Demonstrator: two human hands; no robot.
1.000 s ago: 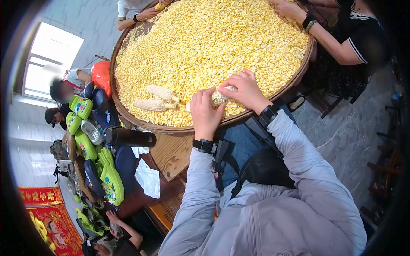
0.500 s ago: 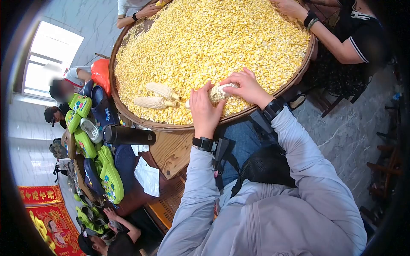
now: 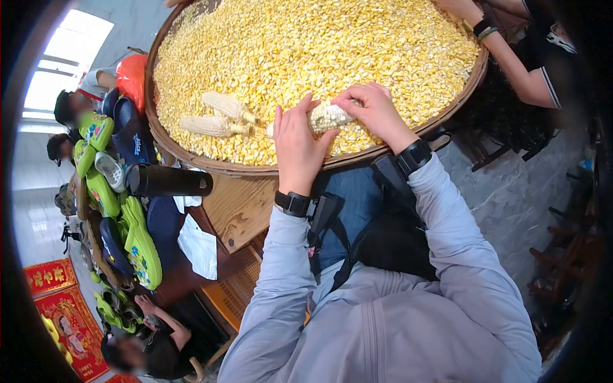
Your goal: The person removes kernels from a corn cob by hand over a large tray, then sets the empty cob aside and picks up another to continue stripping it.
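Note:
In the head view, a corn cob (image 3: 327, 117) with pale kernels on it lies across the loose yellow kernels (image 3: 300, 51). My left hand (image 3: 297, 143) grips its left part, thumb on the near side and fingers over the far side. At the cob's right end, my right hand (image 3: 378, 116) presses with bent fingers and thumb. The left tip of the cob shows just past my left hand. Two stripped cobs, a nearer one (image 3: 207, 126) and a farther one (image 3: 225, 106), rest on the kernels to the left.
A wide round tray (image 3: 211, 165) holds the kernels. Another person's hand (image 3: 461, 9) reaches in at upper right. Left of the tray are a black bottle (image 3: 169, 180), green clogs (image 3: 142, 249), a wooden board (image 3: 239, 207) and a red bag (image 3: 131, 80). Several people sit nearby.
The view has shifted, so the tray and stripped cobs appear farther up and left. My right fingers have curled more tightly over the cob's right end; my left hand keeps its grip.

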